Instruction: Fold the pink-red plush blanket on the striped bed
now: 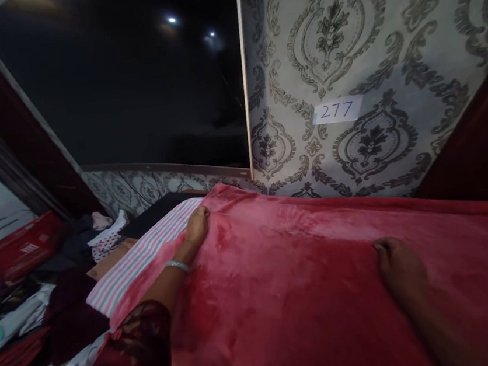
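A pink plush blanket (pixel 308 281) spreads across a bed and fills the lower right of the head view, its far edge running along a wall covered in grey damask wallpaper (pixel 368 34). A large dark panel (pixel 136 83), catching two small points of light, takes up the upper left, beside a dark red wooden frame (pixel 2 116). Under the blanket's left edge a pink-and-white striped sheet (pixel 142 256) shows in a narrow band. Left of the bed lies a jumble of clothes and fabric (pixel 66 285), with a red box (pixel 17 247) behind it. The person's left arm, in a dark red lace sleeve (pixel 132 360), reaches forward to the blanket's far left corner, where the left hand (pixel 197 226) rests on the plush with its fingers curled over the edge; whether its grip has pinched the cloth cannot be told. The right hand (pixel 400 268) lies nearer the middle of the blanket, knuckles up and fingers bent down into the fabric, its grip likewise unclear. On the wallpaper above the blanket is a small white label (pixel 337 110) marked 277. A silver bangle (pixel 177 266) circles the left wrist.
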Available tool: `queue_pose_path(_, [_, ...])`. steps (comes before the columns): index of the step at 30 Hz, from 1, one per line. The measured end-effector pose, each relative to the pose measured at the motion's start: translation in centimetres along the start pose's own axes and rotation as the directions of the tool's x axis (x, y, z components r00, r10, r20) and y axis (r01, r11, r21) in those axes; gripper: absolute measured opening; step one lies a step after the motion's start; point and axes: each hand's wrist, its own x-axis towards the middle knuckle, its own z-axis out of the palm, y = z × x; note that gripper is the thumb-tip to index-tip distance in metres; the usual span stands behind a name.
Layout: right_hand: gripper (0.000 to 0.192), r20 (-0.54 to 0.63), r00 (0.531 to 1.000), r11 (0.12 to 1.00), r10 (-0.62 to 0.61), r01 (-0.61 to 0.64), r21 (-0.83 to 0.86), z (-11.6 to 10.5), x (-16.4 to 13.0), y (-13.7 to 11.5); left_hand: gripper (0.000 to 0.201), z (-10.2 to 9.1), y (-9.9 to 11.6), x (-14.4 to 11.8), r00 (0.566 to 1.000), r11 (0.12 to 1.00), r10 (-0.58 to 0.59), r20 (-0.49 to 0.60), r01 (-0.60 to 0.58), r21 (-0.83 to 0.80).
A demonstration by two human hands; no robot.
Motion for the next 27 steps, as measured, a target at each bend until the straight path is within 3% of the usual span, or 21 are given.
queue_pose_path(7, [0.023,-0.093,0.995,0.999,-0.026,0.028,0.024,-0.6,0.0,0.0,0.026,-0.1,-0.5,-0.3,0.992,0.992,0.103,0.073,-0.107,0.067])
queue_pose_path(11, [0.025,-0.083,0.997,0.999,-0.007,0.011,0.039,-0.8,0.2,0.1,0.027,-0.5,-1.0,-0.6,0.969,0.975,0.193,0.157,-0.207,0.077])
queue_pose_path(17, [0.029,0.015,0.999,0.998,-0.043,0.042,0.035,-0.4,0.2,1.8,0.013,-1.3,-1.1,-1.5,0.905,0.937,0.316,0.285,-0.345,0.055])
queue_pose_path(22, [0.039,0.098,0.977,0.980,-0.188,0.180,0.080,0.5,-0.2,3.1,0.019,-1.9,-1.2,-1.2,0.921,0.949,0.272,0.279,-0.305,0.084])
queue_pose_path(27, [0.044,0.223,0.927,0.953,-0.303,0.290,0.089,0.7,-0.6,2.8,0.022,-2.1,-0.7,-1.3,0.936,0.971,0.206,0.284,-0.231,0.058])
